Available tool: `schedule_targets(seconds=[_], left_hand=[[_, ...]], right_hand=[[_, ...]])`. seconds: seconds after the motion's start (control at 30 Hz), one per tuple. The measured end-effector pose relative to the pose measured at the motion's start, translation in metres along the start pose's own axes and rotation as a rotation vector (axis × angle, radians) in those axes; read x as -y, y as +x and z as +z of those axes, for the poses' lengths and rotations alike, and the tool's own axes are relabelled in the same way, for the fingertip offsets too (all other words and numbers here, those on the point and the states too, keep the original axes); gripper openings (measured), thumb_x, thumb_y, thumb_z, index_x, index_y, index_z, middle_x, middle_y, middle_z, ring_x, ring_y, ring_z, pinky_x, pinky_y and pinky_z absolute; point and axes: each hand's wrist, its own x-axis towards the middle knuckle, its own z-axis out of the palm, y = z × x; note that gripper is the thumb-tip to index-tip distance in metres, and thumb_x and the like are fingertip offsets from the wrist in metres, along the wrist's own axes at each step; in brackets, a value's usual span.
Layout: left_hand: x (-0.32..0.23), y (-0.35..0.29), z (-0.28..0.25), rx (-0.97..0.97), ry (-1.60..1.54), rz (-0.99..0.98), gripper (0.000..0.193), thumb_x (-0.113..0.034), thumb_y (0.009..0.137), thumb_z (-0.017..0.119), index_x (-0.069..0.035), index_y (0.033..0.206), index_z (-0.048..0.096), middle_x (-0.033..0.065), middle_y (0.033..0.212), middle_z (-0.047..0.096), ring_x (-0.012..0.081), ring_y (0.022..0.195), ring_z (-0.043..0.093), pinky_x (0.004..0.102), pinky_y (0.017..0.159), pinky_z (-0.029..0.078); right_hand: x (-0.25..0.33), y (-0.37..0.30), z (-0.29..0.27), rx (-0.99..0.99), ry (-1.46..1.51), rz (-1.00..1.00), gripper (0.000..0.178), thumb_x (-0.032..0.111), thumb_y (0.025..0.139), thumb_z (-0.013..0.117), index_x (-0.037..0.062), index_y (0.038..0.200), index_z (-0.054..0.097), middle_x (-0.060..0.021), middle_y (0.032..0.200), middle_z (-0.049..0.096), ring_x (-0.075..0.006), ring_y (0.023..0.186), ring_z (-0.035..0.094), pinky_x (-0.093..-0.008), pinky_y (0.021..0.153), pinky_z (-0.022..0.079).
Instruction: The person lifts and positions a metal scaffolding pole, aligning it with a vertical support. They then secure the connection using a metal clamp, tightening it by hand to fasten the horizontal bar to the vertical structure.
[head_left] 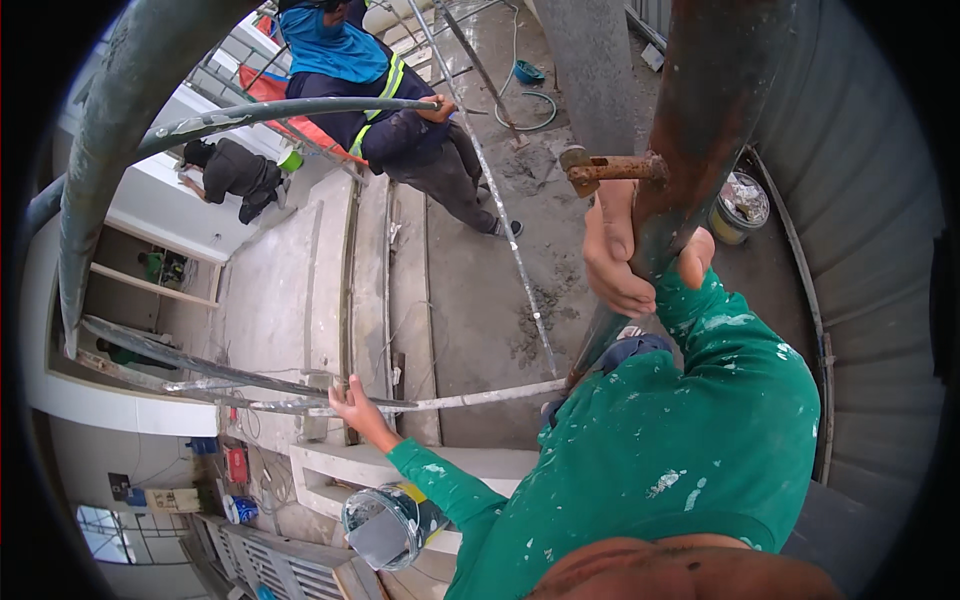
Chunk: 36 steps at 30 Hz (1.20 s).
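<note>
My right hand (pixel 615 255) wraps around a thick, rusty steel scaffold post (pixel 700 110). Just above its fingers, a rusty metal fitting (pixel 610 170) juts from the post. To the left, my left hand (pixel 362 410) reaches out on a bent arm, its fingers curled over one of the grey scaffold pipes (pixel 200 360). A paler, paint-spotted pipe (pixel 490 394) runs close by toward the foot of the post. Both my sleeves are green with white paint spots.
A co-worker in a blue hood (pixel 370 110) stands ahead, one hand at a pipe. Another person (pixel 240 175) crouches by the white wall. A paint-smeared bucket (pixel 395 525) lies below my left arm; another bucket (pixel 740 205) stands beside the corrugated sheeting (pixel 860 220). A thin diagonal rod (pixel 500 200) crosses ahead.
</note>
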Motion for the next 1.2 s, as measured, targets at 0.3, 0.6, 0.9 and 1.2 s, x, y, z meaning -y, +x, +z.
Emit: schedule_targets(seconds=[0.3,0.6,0.9,1.2], left_hand=[[-0.231,-0.340,0.155,0.586,-0.253,0.435,0.074,-0.034,0.077,0.093,0.001,0.133,0.061,0.0175,0.125,0.067,0.0319,0.118,0.067,0.0407,0.101,0.052],[-0.178,-0.423,0.163,-0.511,0.154,0.154,0.052,-0.013,0.070,0.091,-0.005,0.114,0.064,0.0181,0.098,0.074,0.0382,0.089,0.075,0.0440,0.078,0.058],[-0.136,-0.390,0.100,-0.852,0.223,0.233,0.022,-0.010,0.088,0.079,0.001,0.103,0.067,0.0146,0.084,0.075,0.0254,0.072,0.074,0.0374,0.069,0.057],[-0.154,-0.339,0.050,-0.987,0.287,0.250,0.015,-0.001,0.089,0.073,0.002,0.097,0.061,0.0054,0.071,0.066,0.0144,0.056,0.065,0.0304,0.055,0.052]], right_hand=[[0.018,0.024,-0.039,0.553,0.146,0.168,0.090,0.021,0.092,0.085,0.0159,0.160,0.027,-0.0101,0.085,0.065,-0.0225,0.070,0.066,-0.0378,0.064,0.057],[0.009,0.048,0.078,0.415,-0.036,0.257,0.076,0.033,0.087,0.089,0.0014,0.143,0.047,-0.0115,0.107,0.067,-0.0190,0.094,0.064,-0.0355,0.090,0.052],[-0.036,0.116,0.194,0.397,0.050,-0.061,0.085,0.041,0.082,0.091,-0.0035,0.144,0.052,-0.0194,0.133,0.065,-0.0302,0.128,0.061,-0.0404,0.111,0.045],[-0.062,0.231,0.121,0.424,-0.540,-0.583,0.063,0.046,0.091,0.077,0.0150,0.144,0.063,-0.0185,0.107,0.066,-0.0332,0.095,0.069,-0.0421,0.083,0.057]])
